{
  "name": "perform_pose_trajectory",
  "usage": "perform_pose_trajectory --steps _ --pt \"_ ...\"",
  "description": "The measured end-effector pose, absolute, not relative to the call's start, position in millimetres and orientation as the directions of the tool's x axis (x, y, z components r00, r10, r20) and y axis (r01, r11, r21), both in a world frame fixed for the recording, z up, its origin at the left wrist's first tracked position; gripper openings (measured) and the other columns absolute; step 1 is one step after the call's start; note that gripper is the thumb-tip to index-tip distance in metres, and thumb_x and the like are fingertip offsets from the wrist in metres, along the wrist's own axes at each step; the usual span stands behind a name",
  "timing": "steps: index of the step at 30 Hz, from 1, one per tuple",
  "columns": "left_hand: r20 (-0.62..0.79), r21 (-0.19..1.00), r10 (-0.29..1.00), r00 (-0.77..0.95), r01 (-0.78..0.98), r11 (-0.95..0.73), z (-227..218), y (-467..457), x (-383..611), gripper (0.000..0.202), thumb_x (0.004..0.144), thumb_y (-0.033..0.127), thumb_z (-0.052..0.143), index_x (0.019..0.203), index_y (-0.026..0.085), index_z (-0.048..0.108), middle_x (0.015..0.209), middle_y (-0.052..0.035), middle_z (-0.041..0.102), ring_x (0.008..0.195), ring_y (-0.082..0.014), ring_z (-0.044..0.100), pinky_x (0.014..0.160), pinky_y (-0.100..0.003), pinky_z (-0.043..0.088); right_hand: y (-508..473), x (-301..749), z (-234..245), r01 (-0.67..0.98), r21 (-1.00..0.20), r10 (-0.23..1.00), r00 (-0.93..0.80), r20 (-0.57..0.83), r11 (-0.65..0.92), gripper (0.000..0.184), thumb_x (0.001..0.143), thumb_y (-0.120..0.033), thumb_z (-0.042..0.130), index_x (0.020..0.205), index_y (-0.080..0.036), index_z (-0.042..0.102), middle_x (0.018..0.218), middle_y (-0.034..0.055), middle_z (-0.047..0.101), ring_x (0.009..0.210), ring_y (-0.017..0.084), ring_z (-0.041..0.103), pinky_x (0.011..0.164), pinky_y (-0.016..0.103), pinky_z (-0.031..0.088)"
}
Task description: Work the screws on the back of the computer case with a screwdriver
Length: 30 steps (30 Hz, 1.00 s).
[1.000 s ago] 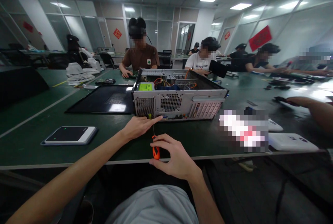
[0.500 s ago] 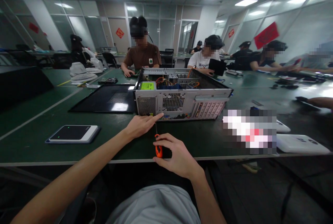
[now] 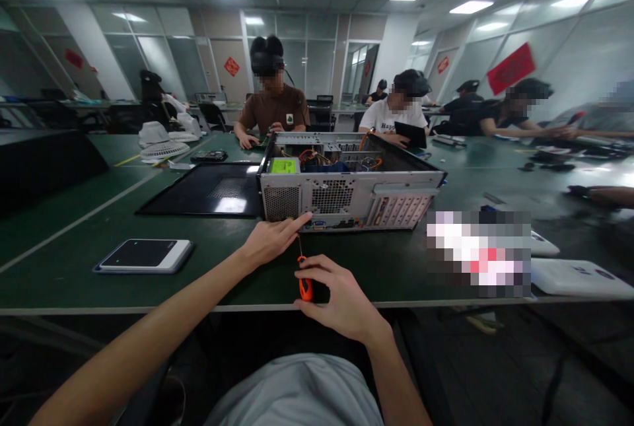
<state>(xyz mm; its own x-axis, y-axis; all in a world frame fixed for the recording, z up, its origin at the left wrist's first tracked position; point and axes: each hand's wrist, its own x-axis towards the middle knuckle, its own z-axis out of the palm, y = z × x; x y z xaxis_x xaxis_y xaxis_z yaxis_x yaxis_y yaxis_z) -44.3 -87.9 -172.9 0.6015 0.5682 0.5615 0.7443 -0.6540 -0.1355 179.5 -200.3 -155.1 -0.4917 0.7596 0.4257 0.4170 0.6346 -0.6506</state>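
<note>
Taking the clock from the middle of the computer case [image 3: 357,195], which lies on its side on the green table [image 3: 238,290] straight ahead of us, we have its metal rear panel facing us at six o'clock. Our right hand [image 3: 341,294], also at six but nearer the table edge, has its thumb and fingers closed about the orange-and-black handle of a screwdriver [image 3: 306,289], the thin shaft pointing towards twelve. Our left hand [image 3: 270,241], at seven, reaches to the foot of the rear panel, index finger stretched along it beside a blue port [image 3: 319,223]; we cannot tell whether its other fingers grip anything, nor can we see where the screwdriver's tip ends. The case's upper side is open, showing wires and a yellow-green label [image 3: 284,166]. At nine lies a glossy black panel [image 3: 203,191], just beside the case; at eight, a flat black-and-white device [image 3: 146,255]; at ten, a white fan [image 3: 163,150]. Across from us, a person in brown [image 3: 275,106] sits at eleven and another in white [image 3: 386,119] at one.
</note>
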Motion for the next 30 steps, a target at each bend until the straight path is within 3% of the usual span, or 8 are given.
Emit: perform_pose_trajectory --steps 7,13,16,20,22,26,30 --pt "0.605 -0.152 0.519 0.603 0.728 -0.669 -172 -88 -44 0.057 0.1 0.02 0.052 0.156 0.026 0.041 0.107 -0.0057 0.076 0.077 -0.0167 0.074 0.061 -0.023 0.054 -202 178 -155 0.455 -0.616 0.758 -0.494 0.426 0.643 0.039 0.079 -0.026 0.085 0.117 -0.027 0.076 0.125 0.0075 0.064 0.112 0.023 0.066 0.1 0.037 0.055" --pt "0.801 -0.096 0.358 0.48 0.693 -0.714 -162 -93 -45 0.045 0.097 0.018 0.052 0.141 0.021 0.054 0.099 -0.005 0.075 0.074 -0.0141 0.071 0.066 -0.023 0.056 -203 177 -151 0.562 -0.531 0.773 -0.483 0.412 0.634 0.037 0.076 -0.036 0.089 0.107 -0.024 0.072 0.106 0.0052 0.067 0.096 0.023 0.065 0.089 0.038 0.054" --pt "0.88 -0.091 0.262 0.396 0.682 -0.726 -150 -94 -49 0.033 0.092 0.017 0.057 0.124 0.021 0.064 0.101 -0.0074 0.073 0.083 -0.0174 0.07 0.075 -0.028 0.057 -204 175 -148 0.629 -0.484 0.793 -0.472 0.384 0.609 0.039 0.075 -0.041 0.089 0.102 -0.022 0.068 0.099 0.0051 0.069 0.089 0.024 0.064 0.086 0.039 0.052" --pt "0.948 -0.081 0.168 0.27 0.715 -0.694 -121 -93 -48 0.02 0.089 0.021 0.06 0.108 0.023 0.066 0.104 -0.009 0.069 0.095 -0.0236 0.066 0.085 -0.04 0.056 -208 172 -147 0.658 -0.452 0.798 -0.498 0.339 0.603 0.038 0.089 -0.047 0.075 0.12 -0.026 0.068 0.106 0.0059 0.069 0.089 0.023 0.065 0.083 0.037 0.051" --pt "0.962 -0.047 0.179 0.207 0.769 -0.637 -100 -91 -42 0.016 0.089 0.025 0.059 0.104 0.024 0.065 0.106 -0.0087 0.068 0.1 -0.0263 0.064 0.093 -0.047 0.052 -210 171 -147 0.66 -0.448 0.798 -0.512 0.319 0.603 0.035 0.094 -0.048 0.07 0.122 -0.028 0.069 0.109 0.0056 0.069 0.094 0.023 0.066 0.086 0.038 0.051" --pt "0.933 0.056 0.328 0.149 0.84 -0.54 -54 -76 -27 0.015 0.093 0.03 0.057 0.104 0.025 0.064 0.113 -0.0084 0.066 0.115 -0.0298 0.058 0.107 -0.053 0.044 -212 173 -147 0.647 -0.475 0.802 -0.514 0.306 0.596 0.046 0.086 -0.048 0.079 0.124 -0.024 0.066 0.112 0.0063 0.071 0.103 0.026 0.066 0.095 0.041 0.05" --pt "0.794 0.172 0.598 0.109 0.903 -0.393 -24 -41 -18 0.029 0.092 0.045 0.061 0.111 0.024 0.067 0.125 -0.012 0.064 0.124 -0.036 0.055 0.107 -0.057 0.044 -211 174 -144 0.638 -0.497 0.806 -0.509 0.301 0.589 0.044 0.084 -0.039 0.082 0.122 -0.023 0.067 0.112 0.0071 0.07 0.103 0.025 0.065 0.095 0.04 0.052"
